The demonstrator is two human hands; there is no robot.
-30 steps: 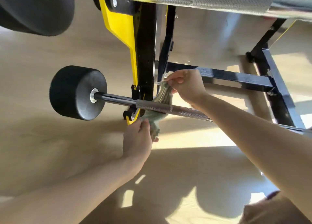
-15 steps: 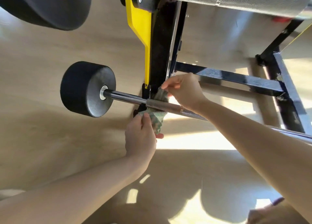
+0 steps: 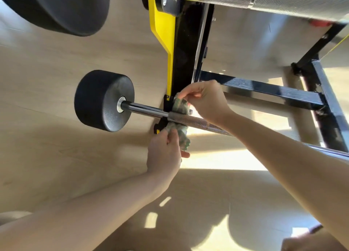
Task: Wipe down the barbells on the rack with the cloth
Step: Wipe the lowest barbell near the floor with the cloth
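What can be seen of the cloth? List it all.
The cloth is soft, bunched fabric with a green and pale pattern. It loops behind the lower barbell's knurled shaft, beside the rack's black upright. The right hand pinches its upper end above the bar; the left hand grips its lower end below.

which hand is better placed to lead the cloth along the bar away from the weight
Probably right: the right hand pinches the cloth above the barbell, toward the free shaft; the left hand grips its lower end beneath.
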